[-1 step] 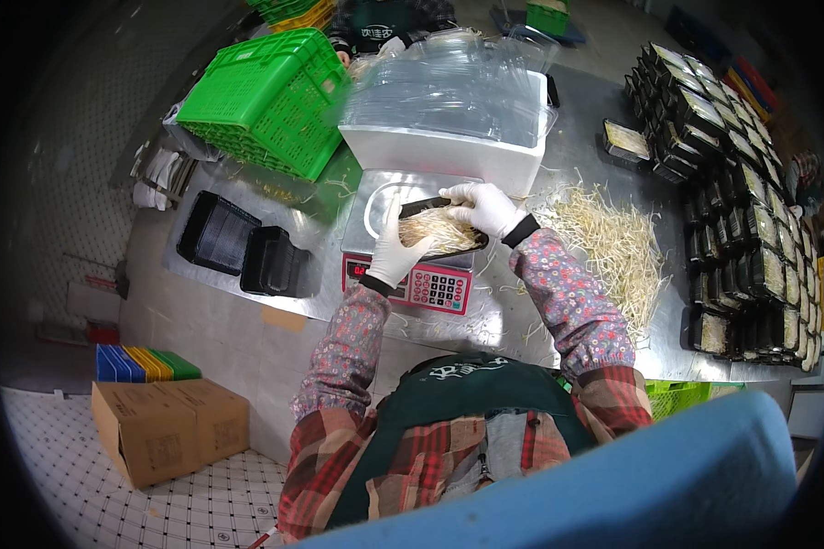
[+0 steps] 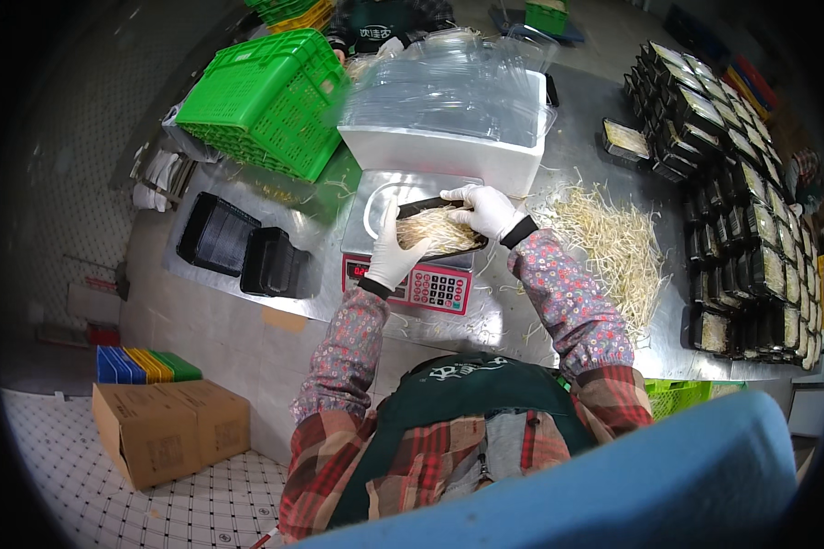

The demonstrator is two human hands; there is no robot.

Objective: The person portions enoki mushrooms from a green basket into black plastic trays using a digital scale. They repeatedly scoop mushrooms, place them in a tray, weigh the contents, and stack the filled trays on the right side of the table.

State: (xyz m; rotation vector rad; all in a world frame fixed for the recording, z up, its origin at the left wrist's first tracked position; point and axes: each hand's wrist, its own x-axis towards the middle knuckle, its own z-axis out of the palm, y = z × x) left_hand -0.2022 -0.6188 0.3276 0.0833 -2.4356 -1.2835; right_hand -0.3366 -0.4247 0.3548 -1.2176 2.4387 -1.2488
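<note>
A black plastic tray [image 2: 418,207] filled with pale bean sprouts [image 2: 439,232] is over the plate of a red-fronted digital scale [image 2: 441,291]. My left hand [image 2: 394,259], in a white glove, grips the tray's left side, thumb over the near edge. My gloved right hand [image 2: 485,212] is closed over the far right rim, its fingertips reaching onto the sprouts. Whether the tray rests on the scale or is held just above it, I cannot tell. A loose heap of bean sprouts [image 2: 604,256] lies on the metal table to the right.
Behind the scale stands a white foam box [image 2: 439,151] heaped with clear plastic lids [image 2: 439,91]. Green crates [image 2: 261,101] are at the far left, above stacked black trays [image 2: 215,233]. Filled trays [image 2: 760,220] pile up on the right. Across the table, another person's gloved hand [image 2: 391,46] shows.
</note>
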